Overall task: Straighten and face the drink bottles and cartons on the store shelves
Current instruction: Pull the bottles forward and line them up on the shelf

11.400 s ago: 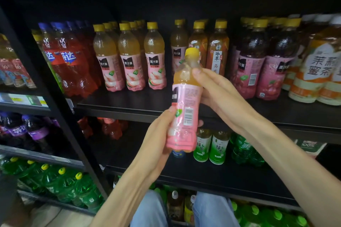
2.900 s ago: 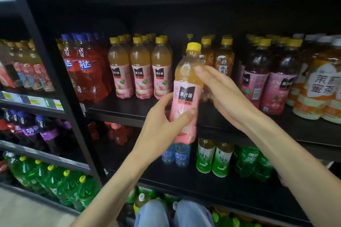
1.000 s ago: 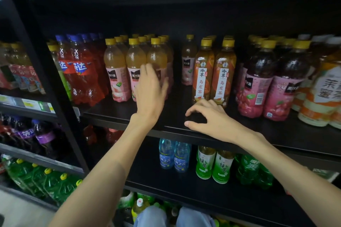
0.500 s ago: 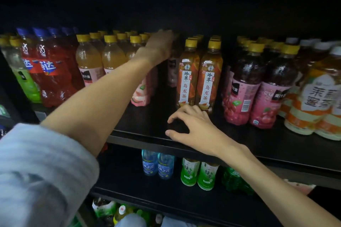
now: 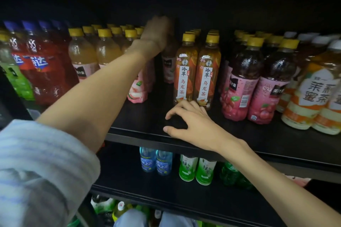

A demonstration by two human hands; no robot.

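Pink-labelled, the peach juice bottle (image 5: 168, 64) stands far back on the upper shelf (image 5: 147, 120), in the gap between the peach juice row (image 5: 137, 72) and the two oolong tea bottles (image 5: 198, 72). Its cap and shoulder are hidden behind my left hand (image 5: 159, 31), and only a dim strip of its label shows in the shadow. That hand is over the bottle top, back towards the camera; the fingers are out of sight and blurred, so I cannot tell whether they grip the bottle or merely touch it. My left forearm crosses in front of the peach juice row and covers much of its nearest bottles.

My right hand (image 5: 191, 123) rests on the front edge of the upper shelf, just before the oolong tea bottles, fingers loosely bent with their tips on the shelf surface, thumb along the lip, holding nothing.

Towards the right end of the shelf stand dark juice bottles (image 5: 258, 79) with pink labels, then jasmine tea bottles (image 5: 313, 97), partly cut off by the frame. Towards the left end, red soda bottles (image 5: 40, 64) and a green bottle (image 5: 14, 77) are cut off likewise.

On the lower shelf (image 5: 166, 193), blue-labelled water bottles (image 5: 156, 162) and green tea bottles (image 5: 197, 169) have their tops hidden by the shelf above. The green bottles (image 5: 232, 175) beside them are too dark to read.
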